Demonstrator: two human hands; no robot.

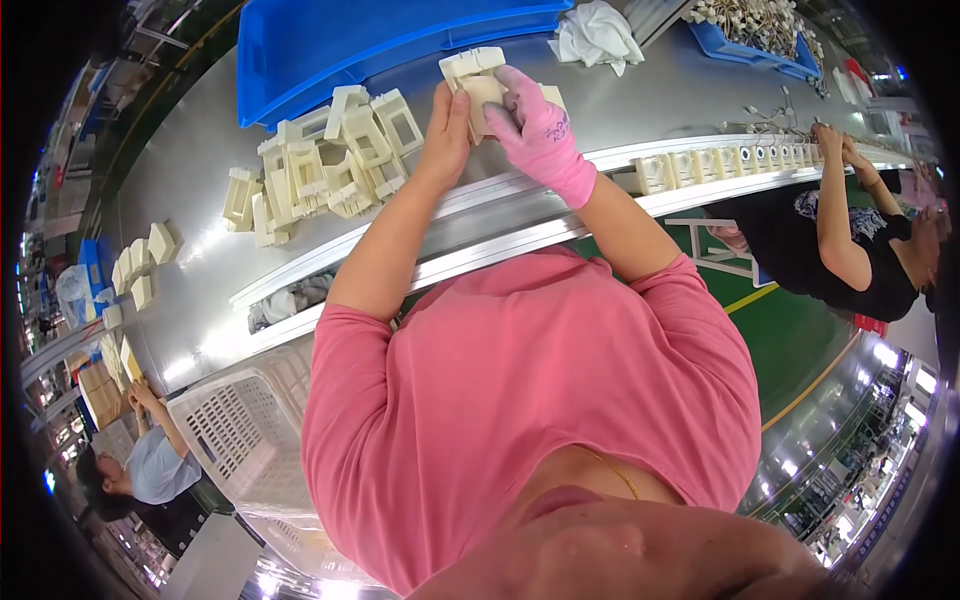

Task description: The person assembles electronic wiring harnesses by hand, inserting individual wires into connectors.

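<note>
- White perforated plastic crate point(235, 430) beside the silvery metal desk point(190, 290).
- Blue plastic tray point(380, 40) behind piled cream plastic frames point(365, 138).
- Bare left hand point(447, 135) and pink-gloved right hand point(538, 130) pinching a cream plastic piece point(482, 92) above the desk.
- Blue bin point(740, 55) heaped with white-tipped wires point(760, 25).

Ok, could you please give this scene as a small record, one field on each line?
left grip: bare, at the left side of a cream part
right grip: gloved in pink, on the same part
pile: cream frames on a metal table
beyond: blue bin, crumpled white cloth
right: row of cream units, co-worker in black
</note>
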